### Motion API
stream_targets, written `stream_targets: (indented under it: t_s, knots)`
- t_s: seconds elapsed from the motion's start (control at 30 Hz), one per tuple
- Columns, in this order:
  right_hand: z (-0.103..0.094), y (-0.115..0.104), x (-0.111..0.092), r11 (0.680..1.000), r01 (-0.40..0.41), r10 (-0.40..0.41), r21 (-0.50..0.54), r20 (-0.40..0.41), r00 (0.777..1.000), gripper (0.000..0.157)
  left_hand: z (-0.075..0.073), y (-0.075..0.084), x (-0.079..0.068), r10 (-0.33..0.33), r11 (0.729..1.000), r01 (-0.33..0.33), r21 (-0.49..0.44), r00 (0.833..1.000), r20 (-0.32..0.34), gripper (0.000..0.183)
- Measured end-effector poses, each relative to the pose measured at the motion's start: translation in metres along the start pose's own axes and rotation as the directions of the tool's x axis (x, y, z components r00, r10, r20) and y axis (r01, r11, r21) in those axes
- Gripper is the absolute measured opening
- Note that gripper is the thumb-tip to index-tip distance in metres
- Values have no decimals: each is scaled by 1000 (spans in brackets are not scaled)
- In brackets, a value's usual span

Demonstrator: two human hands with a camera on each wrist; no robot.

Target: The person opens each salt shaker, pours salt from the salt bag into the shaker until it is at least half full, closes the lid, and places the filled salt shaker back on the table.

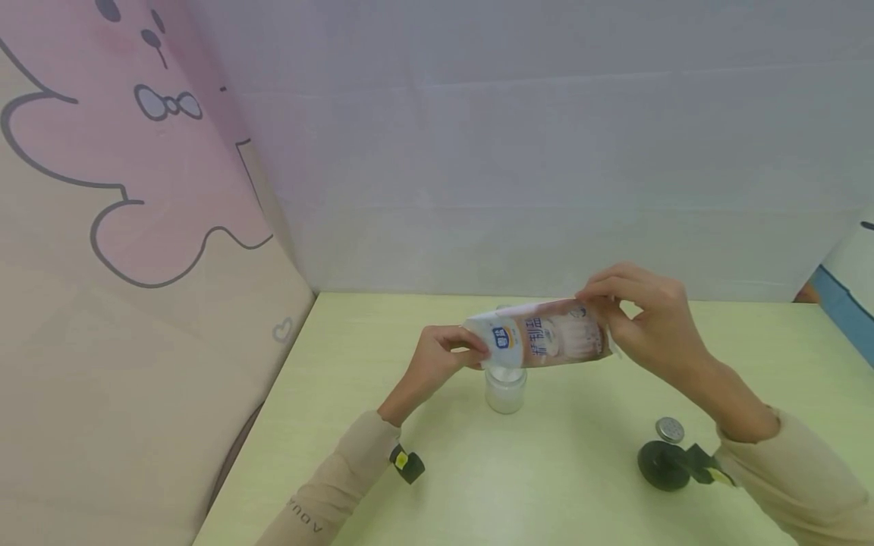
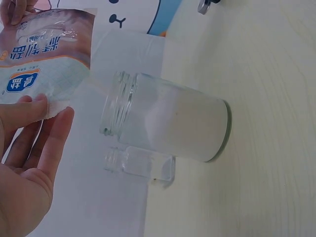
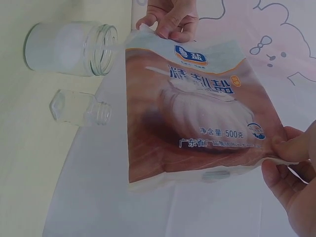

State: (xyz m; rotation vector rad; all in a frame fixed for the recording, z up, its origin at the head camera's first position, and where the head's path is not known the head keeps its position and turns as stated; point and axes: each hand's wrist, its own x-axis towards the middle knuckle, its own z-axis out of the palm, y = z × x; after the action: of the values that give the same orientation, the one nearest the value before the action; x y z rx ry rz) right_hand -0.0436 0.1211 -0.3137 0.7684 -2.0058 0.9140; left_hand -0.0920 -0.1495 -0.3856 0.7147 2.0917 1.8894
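A printed bag of salt (image 1: pixel 563 337) is tilted over a wide glass jar (image 1: pixel 505 396), which stands upright and holds white salt. My left hand (image 1: pixel 440 360) pinches the bag near its pale, logo end, at the jar side. The opposite end is pinched by my right hand (image 1: pixel 649 315), held slightly higher. A thin white stream runs from the bag's corner into the jar mouth in the right wrist view. Behind the jar stands a smaller, clear glass bottle (image 3: pixel 76 107) with a threaded neck, mostly hidden by the bag in the head view.
On the right of the pale green table (image 1: pixel 573 485) lie a round black lid (image 1: pixel 661 465) and a silver perforated cap (image 1: pixel 670 430). White cloth (image 1: pixel 546 174) closes off the back, and a bear-printed cloth (image 1: pixel 171 167) the left.
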Motion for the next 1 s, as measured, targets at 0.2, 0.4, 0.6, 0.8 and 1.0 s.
stream_targets:
  t_s: [0.2,0.4,0.6,0.8,1.0]
  knots:
    - [0,0,0,1000,6,-6,-3,-1,1000,33,0,0,0,-2,1000,2,11,1000,-4,6]
    - [0,0,0,1000,8,-8,-15,-4,1000,33,0,-1,1,5,1000,-5,12,1000,-2,6]
    - [0,-1,0,1000,4,-4,-20,-7,1000,32,-1,-1,-1,11,1000,-11,12,1000,-2,6]
    - [0,-2,0,1000,6,-6,-10,-9,1000,32,0,-1,-1,17,1000,-17,12,1000,0,6]
    - [0,-2,1,1000,9,-9,-7,-10,1000,32,0,0,-1,19,1000,-19,6,1000,-2,6]
